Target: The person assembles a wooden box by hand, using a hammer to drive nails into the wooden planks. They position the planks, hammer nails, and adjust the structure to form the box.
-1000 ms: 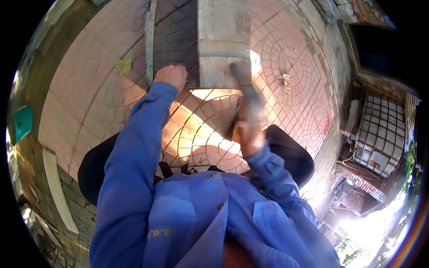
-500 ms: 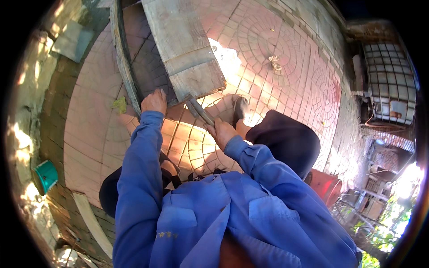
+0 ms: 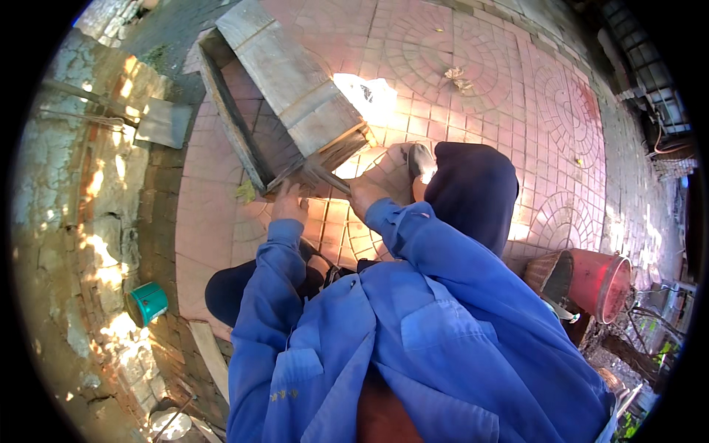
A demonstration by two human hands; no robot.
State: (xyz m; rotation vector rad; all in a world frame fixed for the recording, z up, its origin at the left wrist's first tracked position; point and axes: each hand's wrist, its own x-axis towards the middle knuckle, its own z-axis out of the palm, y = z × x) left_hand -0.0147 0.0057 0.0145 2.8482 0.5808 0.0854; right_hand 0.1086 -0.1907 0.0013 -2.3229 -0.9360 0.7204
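Observation:
A long wooden box frame of weathered planks stands on the paving in front of me. Its thin side board and wide plank side meet a short end board nearest me. My left hand is at that end board, fingers bent and drawn together at its edge; what they pinch, if anything, is hidden. In my right hand is a hammer with a wooden handle. Its head is blurred by motion and lies close to the box's near corner, right of my left fingers.
A teal bucket rests at the left by a rough wall. A red bucket lies to my right, beside a wicker basket. One loose wooden strip is on the ground at lower left. My right shoe is near the box.
The view has turned and shifted. The side board's near end now meets the box's end. My left hand has left that board's end for the end board; the hammer stays in my right hand.

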